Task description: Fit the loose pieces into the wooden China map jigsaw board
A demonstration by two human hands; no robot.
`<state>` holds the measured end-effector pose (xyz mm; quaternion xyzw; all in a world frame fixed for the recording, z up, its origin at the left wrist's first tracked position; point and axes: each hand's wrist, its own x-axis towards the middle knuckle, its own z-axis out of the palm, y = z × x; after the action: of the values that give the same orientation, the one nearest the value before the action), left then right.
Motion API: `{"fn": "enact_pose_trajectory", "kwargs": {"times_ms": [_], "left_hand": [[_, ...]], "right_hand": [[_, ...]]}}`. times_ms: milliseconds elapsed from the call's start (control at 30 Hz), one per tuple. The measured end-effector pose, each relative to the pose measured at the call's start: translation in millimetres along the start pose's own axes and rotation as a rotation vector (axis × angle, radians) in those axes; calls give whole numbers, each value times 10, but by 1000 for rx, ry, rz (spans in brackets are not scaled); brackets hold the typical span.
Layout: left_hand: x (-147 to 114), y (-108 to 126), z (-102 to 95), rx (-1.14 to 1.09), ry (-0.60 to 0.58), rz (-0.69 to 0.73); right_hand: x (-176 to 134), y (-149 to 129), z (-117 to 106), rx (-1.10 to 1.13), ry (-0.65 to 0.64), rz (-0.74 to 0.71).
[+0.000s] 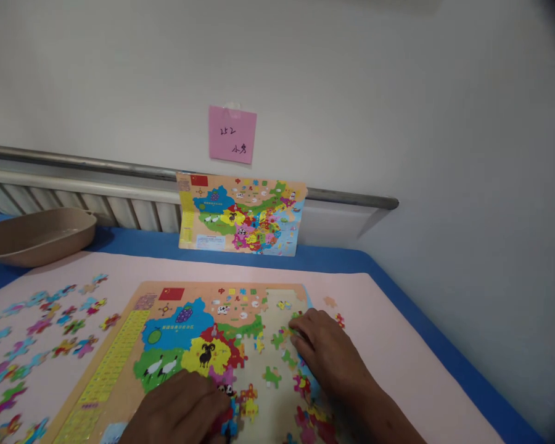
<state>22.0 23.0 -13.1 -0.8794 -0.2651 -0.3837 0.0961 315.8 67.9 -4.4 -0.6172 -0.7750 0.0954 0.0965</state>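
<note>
A partly assembled map jigsaw puzzle (115, 376) lies in front of me, its left side filled in and a bare strip to the right of the middle. My left hand (178, 410) rests over the lower middle of the board, fingers bent and pressed together; what is under them is hidden. At the board's upper right, my right hand (326, 351) is closed, thumb and forefinger pinched at a small puzzle piece (295, 331) that they mostly cover. Loose pieces lie on the bare strip, among them a green piece (272, 376) and a yellow-green piece (284, 304).
Many loose puzzle pieces (39, 325) are spread over the pink mat (134, 264) at left. A brown tray (41, 237) stands behind them. A reference map picture (240, 216) leans against the metal rail (351, 198), under a pink note (232, 134).
</note>
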Motion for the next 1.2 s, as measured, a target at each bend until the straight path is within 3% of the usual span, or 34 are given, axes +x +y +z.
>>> {"fn": "enact_pose_trajectory", "kwargs": {"times_ms": [300,633,1200], "left_hand": [[-61,-5,7,-103,-90,-28],[-29,12,14,-99,-74,-43],[-30,0,-12,-117,-106,-42]], "right_hand": [[0,13,25,-52,45,4],[9,67,81,-11,122,-119],[32,89,81,-133,33,-65]]}}
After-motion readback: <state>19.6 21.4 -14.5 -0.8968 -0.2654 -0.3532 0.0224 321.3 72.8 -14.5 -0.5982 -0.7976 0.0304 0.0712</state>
